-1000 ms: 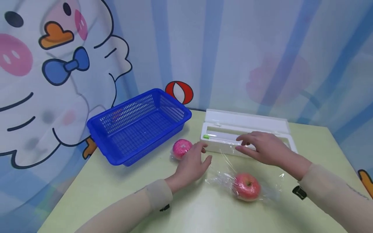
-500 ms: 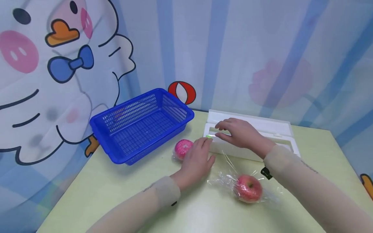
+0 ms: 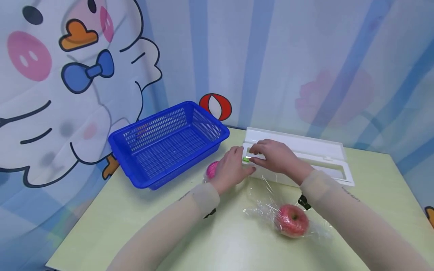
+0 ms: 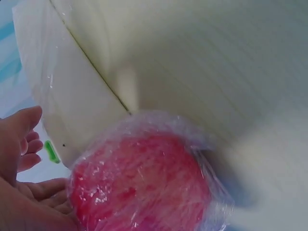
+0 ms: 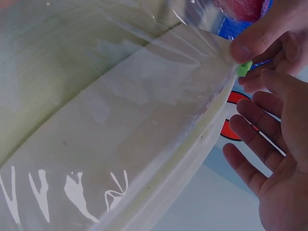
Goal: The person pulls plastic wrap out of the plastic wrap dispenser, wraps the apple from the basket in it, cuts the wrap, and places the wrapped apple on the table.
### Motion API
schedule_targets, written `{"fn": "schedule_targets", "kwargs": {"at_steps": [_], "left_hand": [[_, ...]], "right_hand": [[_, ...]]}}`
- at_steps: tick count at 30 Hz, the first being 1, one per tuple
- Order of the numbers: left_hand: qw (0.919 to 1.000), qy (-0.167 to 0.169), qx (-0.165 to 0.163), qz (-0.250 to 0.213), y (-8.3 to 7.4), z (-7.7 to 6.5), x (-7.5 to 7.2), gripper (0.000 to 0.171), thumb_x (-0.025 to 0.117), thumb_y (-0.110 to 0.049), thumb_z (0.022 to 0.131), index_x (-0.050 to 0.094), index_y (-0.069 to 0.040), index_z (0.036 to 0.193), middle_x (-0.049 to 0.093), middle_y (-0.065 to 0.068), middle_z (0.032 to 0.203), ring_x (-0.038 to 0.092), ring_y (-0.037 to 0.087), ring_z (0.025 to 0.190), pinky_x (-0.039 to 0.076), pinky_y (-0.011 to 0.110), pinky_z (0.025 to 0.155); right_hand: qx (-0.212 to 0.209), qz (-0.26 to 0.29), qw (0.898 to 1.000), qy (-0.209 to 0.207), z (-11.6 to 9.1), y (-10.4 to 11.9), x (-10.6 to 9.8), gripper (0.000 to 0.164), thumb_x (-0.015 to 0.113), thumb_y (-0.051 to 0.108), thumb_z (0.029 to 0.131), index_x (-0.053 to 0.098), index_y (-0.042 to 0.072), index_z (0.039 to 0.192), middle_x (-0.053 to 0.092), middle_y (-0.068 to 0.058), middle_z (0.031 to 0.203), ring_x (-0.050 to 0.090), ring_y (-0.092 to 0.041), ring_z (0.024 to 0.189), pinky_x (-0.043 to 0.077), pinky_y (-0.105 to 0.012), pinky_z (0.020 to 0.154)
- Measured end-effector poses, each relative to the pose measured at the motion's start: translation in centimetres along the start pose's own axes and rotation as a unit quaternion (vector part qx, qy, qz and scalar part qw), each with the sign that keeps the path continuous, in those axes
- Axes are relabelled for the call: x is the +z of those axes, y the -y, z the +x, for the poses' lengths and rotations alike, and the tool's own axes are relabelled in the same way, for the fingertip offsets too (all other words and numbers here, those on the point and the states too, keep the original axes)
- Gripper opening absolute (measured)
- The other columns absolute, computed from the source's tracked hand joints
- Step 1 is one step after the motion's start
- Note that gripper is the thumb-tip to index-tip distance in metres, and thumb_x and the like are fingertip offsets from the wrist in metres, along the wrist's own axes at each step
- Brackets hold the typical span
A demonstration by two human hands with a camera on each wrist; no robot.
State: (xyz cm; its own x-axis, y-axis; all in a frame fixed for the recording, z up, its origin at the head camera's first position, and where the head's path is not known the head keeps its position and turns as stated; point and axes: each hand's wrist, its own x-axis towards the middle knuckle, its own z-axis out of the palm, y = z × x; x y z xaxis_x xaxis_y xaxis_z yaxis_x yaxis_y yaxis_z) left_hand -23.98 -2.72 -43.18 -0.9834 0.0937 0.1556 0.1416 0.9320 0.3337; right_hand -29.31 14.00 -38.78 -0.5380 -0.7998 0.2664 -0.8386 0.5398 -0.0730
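Observation:
A white plastic-wrap dispenser (image 3: 315,146) lies with its lid raised, a green slide cutter (image 3: 245,159) at its left end. My left hand (image 3: 232,168) is spread at that end, thumb and fingers either side of the cutter. Right beside it, my right hand (image 3: 276,156) hovers over the cutter end with fingers loosely bent and nothing between them. Clear plastic wrap (image 5: 120,96) drapes over the dispenser's front. A red apple (image 3: 292,222) sits in wrap nearer me. Partly behind my left hand is a round pink-red, film-wrapped fruit (image 4: 139,187).
A blue perforated plastic basket (image 3: 173,148) stands at the back left, beyond the wrapped fruit. All this is on a pale yellow-green table (image 3: 203,248). A printed cloth backdrop (image 3: 223,45) with a cartoon bird hangs behind the table's back edge.
My right hand has slid left along the dispenser to its cutter end. My left hand has moved slightly forward to the same end. The wrapped fruits stay on the table.

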Motion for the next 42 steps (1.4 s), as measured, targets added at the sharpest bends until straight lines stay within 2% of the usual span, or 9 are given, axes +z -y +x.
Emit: {"fn": "schedule_targets", "kwargs": {"at_steps": [4, 9, 12, 16, 19, 33, 37, 42], "left_hand": [[0.9998, 0.018, 0.003, 0.010, 0.0, 0.6, 0.2, 0.075, 0.064, -0.057, 0.083, 0.037, -0.012, 0.138, 0.044, 0.003, 0.131, 0.047, 0.018, 0.115, 0.042, 0.034, 0.091], [0.9994, 0.024, 0.011, 0.022, 0.0, 1.1, 0.4, 0.065, 0.064, -0.053, 0.085, 0.044, -0.013, 0.132, 0.051, 0.002, 0.123, 0.052, 0.017, 0.107, 0.044, 0.032, 0.087], [0.9991, 0.015, 0.019, 0.033, 0.1, 1.3, 0.7, 0.056, 0.065, -0.050, 0.085, 0.050, -0.014, 0.125, 0.055, 0.001, 0.116, 0.054, 0.016, 0.102, 0.045, 0.031, 0.083], [0.9978, -0.005, 0.039, 0.054, 0.3, 1.5, 1.0, 0.039, 0.067, -0.049, 0.084, 0.054, -0.018, 0.103, 0.057, -0.004, 0.092, 0.055, 0.012, 0.082, 0.046, 0.026, 0.069], [0.9967, -0.014, 0.047, 0.064, 0.4, 1.5, 1.1, 0.037, 0.068, -0.050, 0.083, 0.054, -0.019, 0.096, 0.055, -0.005, 0.085, 0.053, 0.010, 0.075, 0.045, 0.024, 0.064], [0.9941, -0.025, 0.073, 0.076, 0.7, 1.4, 0.9, 0.037, 0.069, -0.049, 0.082, 0.053, -0.017, 0.090, 0.053, -0.004, 0.078, 0.053, 0.012, 0.068, 0.041, 0.024, 0.054], [0.9922, -0.026, 0.080, 0.092, 0.6, 1.3, 0.8, 0.037, 0.067, -0.049, 0.083, 0.054, -0.016, 0.092, 0.055, -0.003, 0.080, 0.055, 0.013, 0.070, 0.044, 0.025, 0.056], [0.9886, -0.017, 0.087, 0.121, 0.7, 1.2, 0.7, 0.044, 0.064, -0.051, 0.085, 0.057, -0.012, 0.104, 0.060, 0.001, 0.092, 0.059, 0.015, 0.081, 0.049, 0.026, 0.066]], "right_hand": [[-0.003, 0.005, 1.000, -0.007, 0.0, -0.2, 0.3, 0.019, 0.071, 0.027, 0.085, 0.066, 0.013, 0.098, 0.062, 0.003, 0.092, 0.056, -0.014, 0.083, 0.047, -0.035, 0.071], [-0.011, 0.002, 1.000, -0.012, 0.1, -0.3, 0.9, 0.011, 0.070, 0.024, 0.085, 0.065, 0.018, 0.092, 0.060, 0.005, 0.087, 0.054, -0.012, 0.080, 0.047, -0.033, 0.067], [-0.013, -0.003, 1.000, -0.011, 0.3, -0.2, 1.4, 0.008, 0.071, 0.023, 0.084, 0.065, 0.020, 0.088, 0.058, 0.007, 0.084, 0.052, -0.011, 0.077, 0.046, -0.032, 0.065], [-0.015, -0.016, 1.000, -0.008, 0.5, 0.0, 1.9, 0.007, 0.072, 0.021, 0.083, 0.065, 0.020, 0.085, 0.057, 0.008, 0.081, 0.051, -0.010, 0.074, 0.045, -0.031, 0.064], [-0.019, -0.029, 0.999, -0.006, 0.7, 0.2, 2.1, 0.007, 0.072, 0.021, 0.083, 0.065, 0.020, 0.082, 0.056, 0.009, 0.079, 0.051, -0.011, 0.074, 0.045, -0.030, 0.065], [-0.051, -0.056, 0.997, -0.025, 0.9, 0.2, 2.5, 0.016, 0.068, 0.011, 0.082, 0.057, 0.018, 0.073, 0.050, 0.009, 0.072, 0.049, -0.014, 0.069, 0.044, -0.032, 0.064], [-0.054, -0.063, 0.996, -0.028, 0.7, 0.1, 2.5, 0.015, 0.067, 0.011, 0.082, 0.056, 0.017, 0.074, 0.050, 0.008, 0.072, 0.049, -0.015, 0.068, 0.043, -0.033, 0.062], [-0.050, -0.071, 0.996, -0.029, 0.4, -0.1, 2.4, 0.014, 0.066, 0.011, 0.083, 0.056, 0.017, 0.076, 0.050, 0.007, 0.072, 0.050, -0.015, 0.068, 0.044, -0.033, 0.062]]}}
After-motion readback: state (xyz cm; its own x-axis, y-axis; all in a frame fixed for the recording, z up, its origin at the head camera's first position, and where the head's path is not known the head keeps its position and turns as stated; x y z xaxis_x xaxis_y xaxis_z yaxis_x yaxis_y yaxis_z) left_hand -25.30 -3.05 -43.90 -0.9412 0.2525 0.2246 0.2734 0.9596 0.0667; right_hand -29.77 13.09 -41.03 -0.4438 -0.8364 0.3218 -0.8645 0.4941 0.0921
